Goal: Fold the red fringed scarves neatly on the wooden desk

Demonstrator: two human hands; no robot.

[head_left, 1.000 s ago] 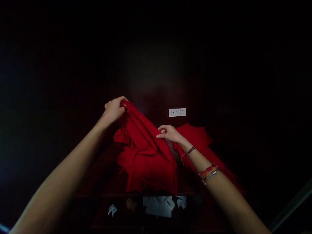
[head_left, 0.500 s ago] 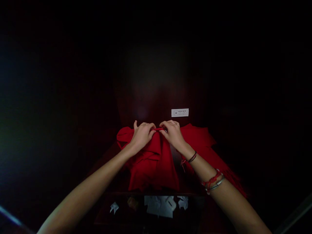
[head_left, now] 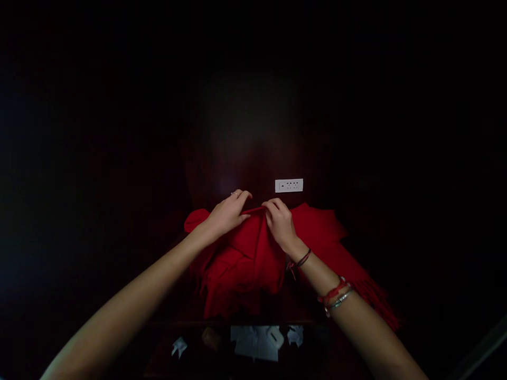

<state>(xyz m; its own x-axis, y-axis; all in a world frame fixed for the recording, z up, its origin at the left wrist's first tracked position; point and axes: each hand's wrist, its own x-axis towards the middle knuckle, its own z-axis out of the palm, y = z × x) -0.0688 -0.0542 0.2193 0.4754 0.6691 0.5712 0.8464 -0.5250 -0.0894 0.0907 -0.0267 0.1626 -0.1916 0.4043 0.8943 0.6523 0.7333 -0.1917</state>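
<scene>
Red cloth (head_left: 241, 264) prob. soft, lightwt.; grip at top edge (head_left: 255, 209), R hand (head_left: 280, 224) pinching there, L hand (head_left: 227, 214) w/ fingers parted.

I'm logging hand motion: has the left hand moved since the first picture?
Yes: judged against the wall socket, the left hand has moved rightward and lower in view, nearer the socket.

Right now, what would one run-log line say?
left hand: open at red cloth | right hand: gripping cloth's upper edge | behind: white socket plate | below: white papers
</scene>
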